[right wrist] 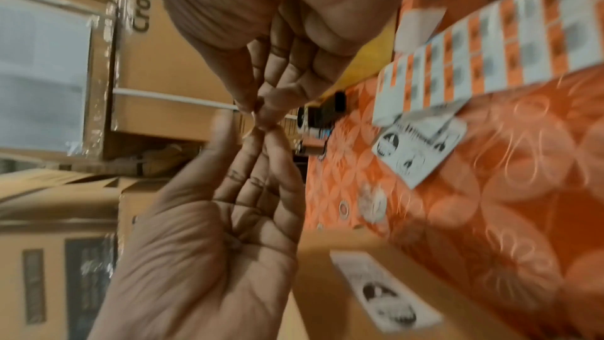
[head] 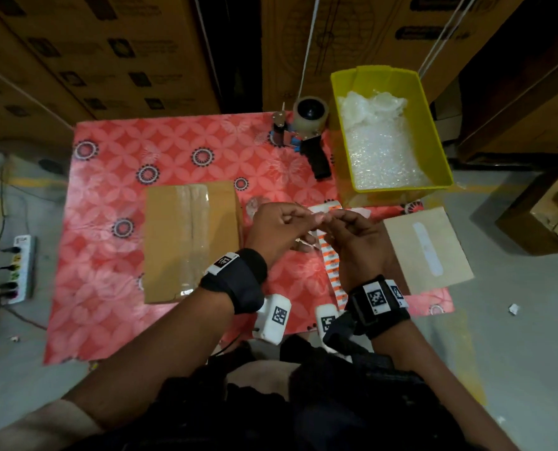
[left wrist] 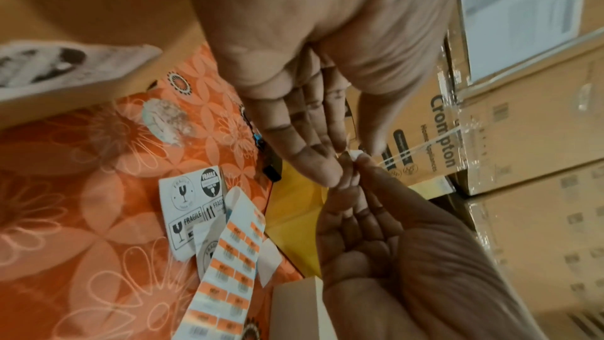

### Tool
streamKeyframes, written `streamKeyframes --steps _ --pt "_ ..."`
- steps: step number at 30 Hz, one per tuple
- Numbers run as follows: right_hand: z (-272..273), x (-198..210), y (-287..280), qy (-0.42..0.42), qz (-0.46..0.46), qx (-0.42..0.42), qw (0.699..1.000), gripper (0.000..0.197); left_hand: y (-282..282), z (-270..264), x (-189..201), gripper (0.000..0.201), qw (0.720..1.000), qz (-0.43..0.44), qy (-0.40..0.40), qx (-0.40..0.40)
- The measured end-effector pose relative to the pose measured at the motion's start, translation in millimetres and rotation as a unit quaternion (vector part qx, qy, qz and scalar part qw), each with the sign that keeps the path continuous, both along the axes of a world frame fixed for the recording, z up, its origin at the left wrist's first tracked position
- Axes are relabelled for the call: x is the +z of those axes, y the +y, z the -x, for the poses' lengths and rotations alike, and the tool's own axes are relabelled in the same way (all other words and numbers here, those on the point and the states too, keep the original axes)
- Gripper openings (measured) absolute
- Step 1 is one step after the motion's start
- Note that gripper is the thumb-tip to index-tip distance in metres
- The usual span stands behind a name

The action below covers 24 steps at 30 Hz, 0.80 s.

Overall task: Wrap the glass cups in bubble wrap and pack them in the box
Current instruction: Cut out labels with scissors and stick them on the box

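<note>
Step in hand, by my reading: peeling a small sticker for the sealed box [head: 191, 240], at 9 o'clock of the hands. Best done slowly, lifting one corner and keeping the adhesive off the fingertips, then pressing it flat on the cardboard.

Cloth [head: 115, 164]: glossy, floral orange. Box: matte brown cardboard, seam under clear tape. Yellow bin [head: 434, 135] at 1 o'clock: hard plastic, holding crinkled bubble wrap [head: 378, 148]. No cups visible; presumably boxed. Tape gun [head: 303, 138] at 12. Label strip [left wrist: 229, 268]: slick paper, orange-and-white.

Left hand [head: 277, 227] and right hand [head: 352, 242] meet fingertip to fingertip, both pinching a tiny white sticker [left wrist: 354, 155].
</note>
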State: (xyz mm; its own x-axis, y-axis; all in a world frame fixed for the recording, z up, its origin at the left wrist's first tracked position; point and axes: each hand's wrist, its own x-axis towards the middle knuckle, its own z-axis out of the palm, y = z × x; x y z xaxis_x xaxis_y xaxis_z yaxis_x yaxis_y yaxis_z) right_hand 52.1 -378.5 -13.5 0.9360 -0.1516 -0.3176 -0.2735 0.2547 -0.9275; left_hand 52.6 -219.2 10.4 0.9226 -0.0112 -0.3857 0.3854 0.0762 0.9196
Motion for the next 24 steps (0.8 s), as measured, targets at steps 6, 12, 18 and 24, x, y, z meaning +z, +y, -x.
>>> streamKeyframes --steps 6,12,18,24 --pt "13 5 56 0.001 0.021 0.038 0.999 0.008 55 18 -2 0.001 0.998 -0.032 0.000 0.057" --pt "22 11 98 0.008 0.090 0.077 0.993 0.020 106 46 -7 0.009 0.994 -0.076 0.003 0.075" --pt "27 12 133 0.009 0.146 0.123 0.982 0.013 142 63 -9 0.006 0.989 -0.129 -0.025 0.074" --pt "38 10 169 0.048 0.157 0.133 0.977 0.003 172 79 -14 0.012 0.955 -0.252 -0.056 0.146"
